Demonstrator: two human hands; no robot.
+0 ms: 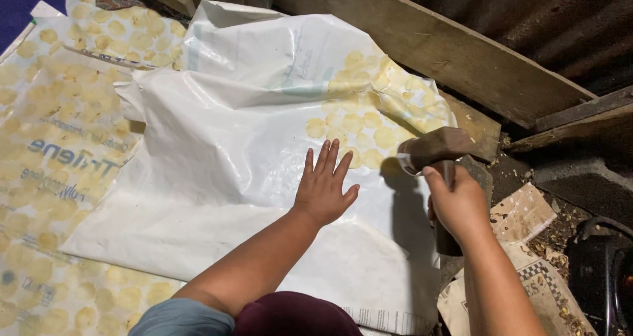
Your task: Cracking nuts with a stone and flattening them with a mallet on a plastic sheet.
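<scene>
Nearest you, your left hand (323, 189) lies palm down with the fingers spread wide on the large white plastic sheet (237, 151), pressing nothing else and holding nothing. Just to its right, your right hand (458, 203) is wrapped tight round the dark handle of a wooden mallet with a brown block head (435, 146); the head sits above the sheet's right edge, and whether it touches the sheet cannot be told. Immediately beyond your left fingertips, a cluster of pale yellow flattened round discs (369, 108) lies on the sheet, running toward its far right corner. To the left, printed plastic sacking (53, 145) is covered with rows of similar yellow discs, reaching from near to far. At the near right, torn brown paper (521, 217) lies on dark ground. Farthest off, a long wooden plank (435, 42) crosses the scene diagonally behind the sheet.
</scene>
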